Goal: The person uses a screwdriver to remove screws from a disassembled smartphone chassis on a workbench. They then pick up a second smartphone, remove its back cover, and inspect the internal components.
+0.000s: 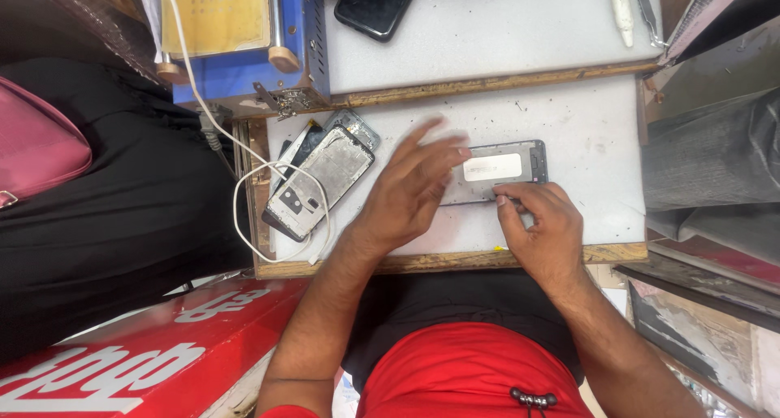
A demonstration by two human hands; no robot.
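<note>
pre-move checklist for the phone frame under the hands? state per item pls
1. Frame flat on the white mat: ok.
2. Right hand pinching the frame's near edge: ok, fingertips on it.
3. Left hand steadying the frame: not ok, fingers spread and lifted, blurred; contact cannot be told.
4. Frame clear of the stacked phone parts: ok, a gap between them.
5. White cable clear of the frame: ok, it loops over the stack only.
6. Tools close by: not ok, they lie on the upper mat, beyond the frame.
</note>
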